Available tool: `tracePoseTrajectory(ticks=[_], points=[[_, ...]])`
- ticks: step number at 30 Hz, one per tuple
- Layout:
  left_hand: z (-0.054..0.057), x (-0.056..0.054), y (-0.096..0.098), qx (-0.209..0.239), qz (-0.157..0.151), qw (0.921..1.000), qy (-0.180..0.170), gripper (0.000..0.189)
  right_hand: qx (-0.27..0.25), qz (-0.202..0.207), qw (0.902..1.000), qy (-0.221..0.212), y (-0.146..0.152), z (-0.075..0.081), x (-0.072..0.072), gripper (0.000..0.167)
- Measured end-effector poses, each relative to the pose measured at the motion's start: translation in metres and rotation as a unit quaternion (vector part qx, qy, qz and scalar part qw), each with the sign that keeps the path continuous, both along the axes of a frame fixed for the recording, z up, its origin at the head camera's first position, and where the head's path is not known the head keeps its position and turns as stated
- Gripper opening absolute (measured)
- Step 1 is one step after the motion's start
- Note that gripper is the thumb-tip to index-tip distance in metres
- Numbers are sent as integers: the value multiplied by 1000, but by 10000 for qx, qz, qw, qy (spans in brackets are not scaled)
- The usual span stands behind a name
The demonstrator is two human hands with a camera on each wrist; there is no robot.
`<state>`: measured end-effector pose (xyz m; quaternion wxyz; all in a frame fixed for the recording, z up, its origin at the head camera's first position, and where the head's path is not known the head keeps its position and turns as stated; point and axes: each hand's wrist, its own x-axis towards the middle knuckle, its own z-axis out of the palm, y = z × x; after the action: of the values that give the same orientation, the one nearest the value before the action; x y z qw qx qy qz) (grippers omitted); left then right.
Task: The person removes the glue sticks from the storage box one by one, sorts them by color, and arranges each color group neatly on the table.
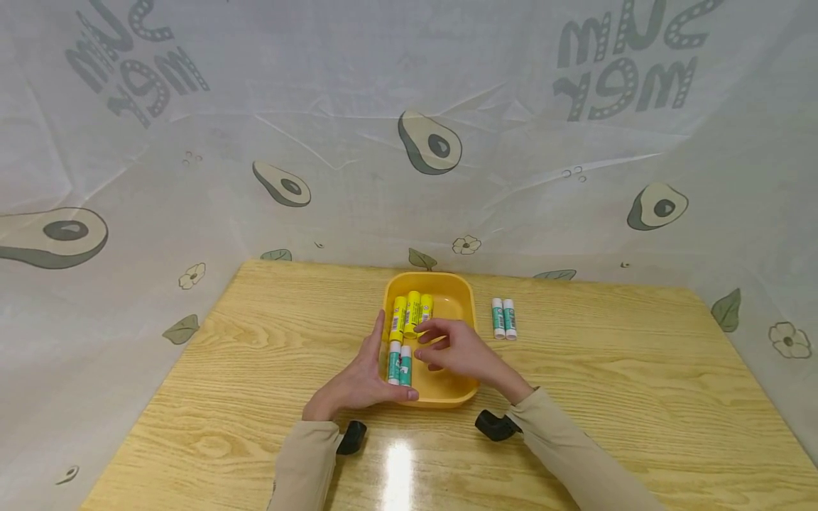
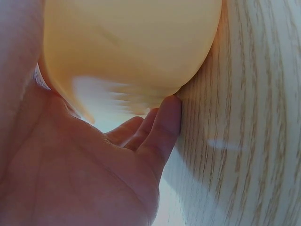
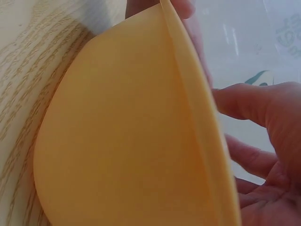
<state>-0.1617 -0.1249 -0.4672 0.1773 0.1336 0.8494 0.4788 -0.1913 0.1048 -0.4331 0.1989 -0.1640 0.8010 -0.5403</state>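
Note:
An orange plastic tray [image 1: 447, 397] holds three yellow glue sticks [image 1: 412, 312] at its back left and two green-and-white glue sticks [image 1: 395, 363] at its front left. My left hand [image 1: 358, 383] spans the tray's front left corner, thumb along the front rim and fingers against the left wall. In the left wrist view those fingers [image 2: 162, 122] touch the outer wall low down, close to the table. Over the tray's inside is my right hand [image 1: 460, 348], its fingers loosely bent beside the glue sticks, with nothing visible between them.
Two more green-and-white glue sticks [image 1: 504, 319] lie side by side on the wooden table [image 1: 607, 369], right of the tray. Behind the table hangs a pale cloth [image 1: 358, 199] printed with avocados. Black wrist devices [image 1: 495, 426] sit by both sleeves.

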Motion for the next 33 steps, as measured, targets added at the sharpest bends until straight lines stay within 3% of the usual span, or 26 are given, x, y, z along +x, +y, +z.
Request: tracePoseTrajectory(ticks=[33], points=[[0, 0, 0, 30, -42, 10000, -2, 142, 902, -159, 9943, -543, -22, -11, -5, 48]])
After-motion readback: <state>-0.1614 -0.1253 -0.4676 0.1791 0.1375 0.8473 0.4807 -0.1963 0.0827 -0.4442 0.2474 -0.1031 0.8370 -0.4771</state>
